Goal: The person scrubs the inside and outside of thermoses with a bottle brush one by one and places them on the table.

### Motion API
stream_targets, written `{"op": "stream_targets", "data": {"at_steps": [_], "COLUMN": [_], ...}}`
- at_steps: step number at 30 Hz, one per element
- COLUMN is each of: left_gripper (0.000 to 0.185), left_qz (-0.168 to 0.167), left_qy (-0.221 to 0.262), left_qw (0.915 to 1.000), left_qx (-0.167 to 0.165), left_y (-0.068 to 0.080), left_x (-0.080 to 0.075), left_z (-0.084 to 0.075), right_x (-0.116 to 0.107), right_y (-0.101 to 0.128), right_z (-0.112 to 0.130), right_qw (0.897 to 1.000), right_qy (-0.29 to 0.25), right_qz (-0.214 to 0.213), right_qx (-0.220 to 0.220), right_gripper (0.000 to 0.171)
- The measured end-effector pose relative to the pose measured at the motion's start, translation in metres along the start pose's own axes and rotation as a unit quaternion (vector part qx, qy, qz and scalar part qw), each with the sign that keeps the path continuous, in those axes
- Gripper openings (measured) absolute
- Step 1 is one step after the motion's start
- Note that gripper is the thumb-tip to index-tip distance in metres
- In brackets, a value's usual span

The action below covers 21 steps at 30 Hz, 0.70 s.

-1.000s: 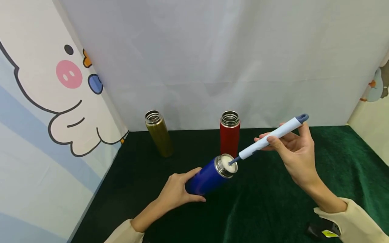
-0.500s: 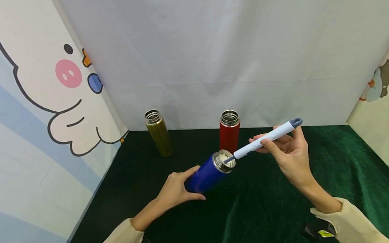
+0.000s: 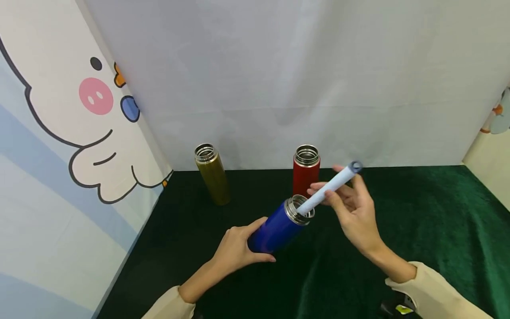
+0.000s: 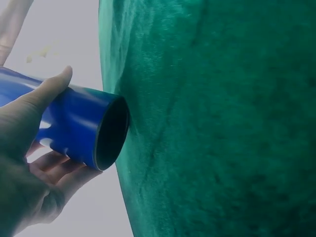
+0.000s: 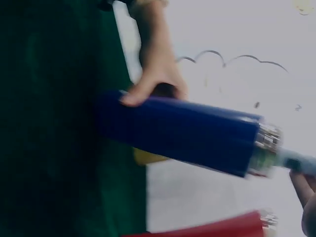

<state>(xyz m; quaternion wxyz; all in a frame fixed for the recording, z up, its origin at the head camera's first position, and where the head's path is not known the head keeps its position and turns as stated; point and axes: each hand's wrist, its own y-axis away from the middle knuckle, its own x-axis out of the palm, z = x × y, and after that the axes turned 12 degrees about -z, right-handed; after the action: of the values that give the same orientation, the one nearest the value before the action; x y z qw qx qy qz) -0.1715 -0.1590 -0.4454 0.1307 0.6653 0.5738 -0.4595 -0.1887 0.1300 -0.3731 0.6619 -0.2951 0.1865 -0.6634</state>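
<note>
- The left hand [image 3: 235,248] grips the lower body of the blue flask [image 3: 279,226], thumb on top and fingers curled beneath it, as the left wrist view [image 4: 29,143] shows plainly
- The blue flask is tilted, its base low and close above the green cloth [image 3: 418,221], its steel mouth raised and pointing up and to the right; from the left wrist view the hollow base [image 4: 111,133] sits just beside the cloth [image 4: 222,123]
- The right hand [image 3: 352,210] pinches the pale handle of the bottle brush [image 3: 328,188] between thumb and fingers, just to the right of the blue flask's mouth
- The brush's lower end is inside the blue flask's mouth, so its head is hidden; the handle slants up and away to the right, ending in a grey-blue loop
- The right wrist view is blurred, yet shows the blue flask [image 5: 182,133] with the left hand [image 5: 155,74] around its far end and the brush shaft [image 5: 296,160] at its steel neck
- A red flask [image 3: 305,173] stands upright and uncapped just behind the blue flask's mouth
- An olive flask [image 3: 212,175] stands upright and uncapped behind and well to the left of the blue flask
- Both stand on the cloth, near the white backdrop [image 3: 279,66] behind the blue flask
</note>
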Motion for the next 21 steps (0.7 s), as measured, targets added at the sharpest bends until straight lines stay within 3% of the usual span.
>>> {"op": "stream_targets", "data": {"at_steps": [3,10,16,21], "left_gripper": [0.085,0.085,0.086,0.085], "left_qz": [-0.005,0.006,0.015,0.018], "left_qy": [-0.002,-0.022,-0.033,-0.042], "left_qw": [1.0,0.9997,0.9992,0.9986], "left_qx": [0.004,0.005,0.018,0.024], "left_y": [0.001,0.001,-0.002,-0.004], "left_x": [0.001,0.001,0.001,0.001], "left_z": [0.0,-0.001,-0.003,-0.005], "right_x": [-0.006,-0.023,-0.042,-0.05], "right_y": [-0.014,-0.035,-0.046,-0.05], "right_z": [0.011,0.032,0.044,0.048], "right_qw": [0.999,0.999,0.987,0.983], "right_qy": [-0.035,-0.032,-0.131,-0.152], "right_qz": [-0.024,-0.04,-0.085,-0.101], "right_qx": [0.004,-0.01,-0.033,-0.032], "right_gripper": [0.048,0.047,0.041,0.041]}}
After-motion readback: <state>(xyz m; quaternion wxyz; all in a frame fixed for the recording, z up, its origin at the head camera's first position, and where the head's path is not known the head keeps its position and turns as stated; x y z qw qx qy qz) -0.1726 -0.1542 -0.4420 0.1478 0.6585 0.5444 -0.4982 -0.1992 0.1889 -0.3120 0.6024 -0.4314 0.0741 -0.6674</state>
